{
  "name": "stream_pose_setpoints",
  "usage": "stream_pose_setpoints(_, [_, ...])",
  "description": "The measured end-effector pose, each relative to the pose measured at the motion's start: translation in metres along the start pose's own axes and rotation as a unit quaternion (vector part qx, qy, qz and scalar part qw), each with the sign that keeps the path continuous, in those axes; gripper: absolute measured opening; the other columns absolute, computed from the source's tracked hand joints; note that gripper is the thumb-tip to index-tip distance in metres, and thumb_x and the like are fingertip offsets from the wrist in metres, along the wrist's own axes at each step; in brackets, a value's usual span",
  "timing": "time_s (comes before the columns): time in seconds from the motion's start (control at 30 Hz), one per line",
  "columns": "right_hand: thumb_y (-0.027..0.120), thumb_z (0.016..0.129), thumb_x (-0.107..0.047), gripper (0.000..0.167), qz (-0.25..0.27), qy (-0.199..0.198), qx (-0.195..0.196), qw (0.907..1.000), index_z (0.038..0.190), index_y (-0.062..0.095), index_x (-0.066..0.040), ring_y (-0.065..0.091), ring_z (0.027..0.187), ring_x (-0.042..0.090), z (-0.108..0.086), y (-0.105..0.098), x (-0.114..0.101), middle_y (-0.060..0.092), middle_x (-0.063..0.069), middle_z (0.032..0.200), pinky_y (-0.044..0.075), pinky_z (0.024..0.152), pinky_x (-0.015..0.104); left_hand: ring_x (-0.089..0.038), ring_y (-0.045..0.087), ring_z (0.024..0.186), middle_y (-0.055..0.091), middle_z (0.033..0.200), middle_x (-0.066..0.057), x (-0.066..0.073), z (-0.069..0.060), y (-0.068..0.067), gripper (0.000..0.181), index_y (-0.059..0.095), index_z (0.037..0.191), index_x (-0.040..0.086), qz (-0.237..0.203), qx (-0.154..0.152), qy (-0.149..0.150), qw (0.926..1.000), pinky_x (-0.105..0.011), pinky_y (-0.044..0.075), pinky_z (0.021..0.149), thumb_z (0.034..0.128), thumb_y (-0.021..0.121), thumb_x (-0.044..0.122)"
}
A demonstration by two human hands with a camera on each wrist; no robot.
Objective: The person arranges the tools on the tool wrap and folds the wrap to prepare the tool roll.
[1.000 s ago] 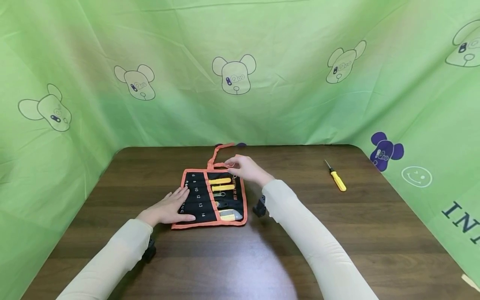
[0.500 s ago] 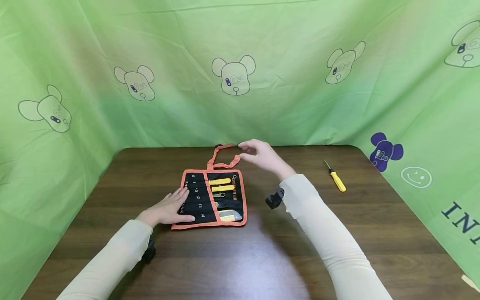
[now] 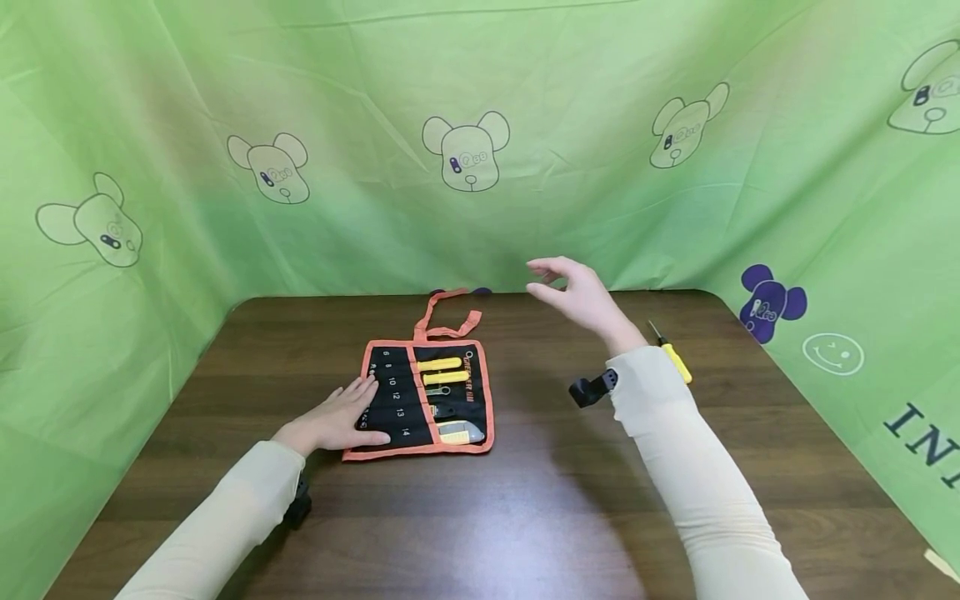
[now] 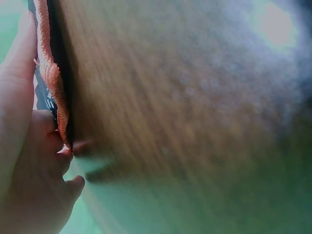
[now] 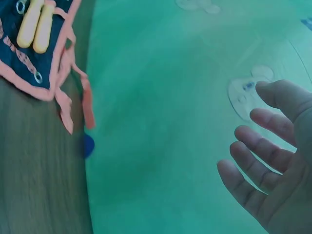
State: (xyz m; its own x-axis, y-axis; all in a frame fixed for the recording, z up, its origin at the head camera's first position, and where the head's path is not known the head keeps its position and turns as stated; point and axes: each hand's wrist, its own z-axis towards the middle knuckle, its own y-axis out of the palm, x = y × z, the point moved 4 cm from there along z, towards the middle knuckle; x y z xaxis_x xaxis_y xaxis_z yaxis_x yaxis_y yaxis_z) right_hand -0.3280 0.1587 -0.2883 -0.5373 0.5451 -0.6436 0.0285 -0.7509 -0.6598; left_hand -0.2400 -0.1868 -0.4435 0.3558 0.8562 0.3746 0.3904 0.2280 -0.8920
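Observation:
A black tool pouch [image 3: 393, 408] with orange edging lies flat on the table in the head view. Its pockets hold two yellow-handled tools [image 3: 445, 377], a small wrench [image 3: 438, 391] and a grey and yellow utility knife [image 3: 461, 432]. My left hand [image 3: 339, 418] rests spread on the pouch's left part. Orange tie straps [image 3: 452, 332] trail from its far edge. In the air to the right, my right hand [image 3: 576, 292] holds nothing, its fingers loosely bent. Partly behind the right sleeve lies a yellow-handled screwdriver [image 3: 677, 363]; its shaft points away.
The brown wooden table [image 3: 450, 533] runs back to a green cloth [image 3: 360, 233] printed with bear heads, which hangs behind and at both sides. A small pale object [image 3: 941, 563] shows at the far right edge.
My right hand has left the tie straps and moved right through the air, toward the screwdriver's side. A strap end now lies curled on the table. The left hand has stayed put.

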Motion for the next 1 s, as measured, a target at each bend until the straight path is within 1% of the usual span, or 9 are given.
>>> stream_pose_setpoints(0.27, [0.064,0.088,-0.019,0.04,-0.01,0.025,0.044,0.9987,0.123,0.057,-0.002,0.054,0.099,0.029,-0.012,-0.033,0.016,0.059,0.016,0.112,0.04,0.083,0.045,-0.032,0.003,0.138,0.008,0.151,-0.019,0.0,0.0,0.001,0.099,0.013,0.146,-0.001,-0.001,0.002,0.002,1.0,-0.051,0.008,0.107,0.0819,0.052,0.063])
stream_pose_setpoints(0.43, [0.064,0.088,-0.023,0.042,-0.013,0.051,0.059,0.9969,0.125,0.056,-0.004,0.053,0.101,0.027,-0.021,-0.047,0.027,0.058,0.016,0.115,0.04,0.081,0.044,-0.032,0.004,0.138,0.008,0.151,-0.019,-0.001,0.001,0.001,0.099,0.013,0.146,-0.001,0.002,0.004,0.001,1.0,-0.051,0.008,0.107,0.0817,0.052,0.064])
stream_pose_setpoints(0.6, [0.063,0.089,-0.027,0.044,-0.015,0.072,0.074,0.9946,0.126,0.055,-0.005,0.052,0.101,0.026,-0.031,-0.058,0.04,0.057,0.017,0.115,0.039,0.081,0.042,-0.032,0.004,0.138,0.008,0.151,-0.019,-0.002,0.001,0.003,0.1,0.013,0.146,-0.002,0.002,0.004,0.002,1.0,-0.051,0.008,0.107,0.0815,0.051,0.064])
stream_pose_setpoints(0.7, [0.061,0.09,-0.03,0.045,-0.021,0.084,0.082,0.9928,0.127,0.054,-0.006,0.052,0.1,0.025,-0.037,-0.064,0.048,0.058,0.016,0.114,0.039,0.08,0.037,-0.032,0.003,0.138,0.008,0.151,-0.019,-0.002,0.001,0.003,0.1,0.013,0.146,-0.002,0.002,0.003,0.002,1.0,-0.051,0.008,0.107,0.0816,0.051,0.064])
stream_pose_setpoints(0.8, [0.059,0.09,-0.033,0.047,-0.018,0.103,0.084,0.991,0.129,0.053,-0.007,0.051,0.1,0.022,-0.045,-0.069,0.055,0.058,0.015,0.115,0.041,0.076,0.03,-0.032,0.003,0.138,0.008,0.151,-0.019,-0.001,0.0,0.002,0.099,0.013,0.146,-0.001,0.0,0.002,0.001,1.0,-0.051,0.008,0.107,0.0817,0.052,0.064])
stream_pose_setpoints(0.9, [0.059,0.09,-0.033,0.049,-0.016,0.114,0.089,0.9894,0.131,0.051,-0.007,0.051,0.097,0.014,-0.053,-0.073,0.062,0.057,0.015,0.115,0.042,0.073,0.024,-0.032,0.003,0.138,0.008,0.151,-0.019,-0.001,0.0,0.001,0.099,0.013,0.146,-0.001,-0.002,0.002,0.001,1.0,-0.051,0.008,0.107,0.0819,0.052,0.063])
stream_pose_setpoints(1.0, [0.059,0.09,-0.032,0.05,-0.017,0.117,0.098,0.9881,0.131,0.051,-0.005,0.051,0.091,0.005,-0.06,-0.077,0.073,0.057,0.018,0.115,0.041,0.072,0.018,-0.032,0.003,0.137,0.008,0.151,-0.019,-0.001,0.0,0.001,0.099,0.013,0.146,-0.001,-0.003,0.003,0.002,1.0,-0.051,0.008,0.107,0.0819,0.052,0.063])
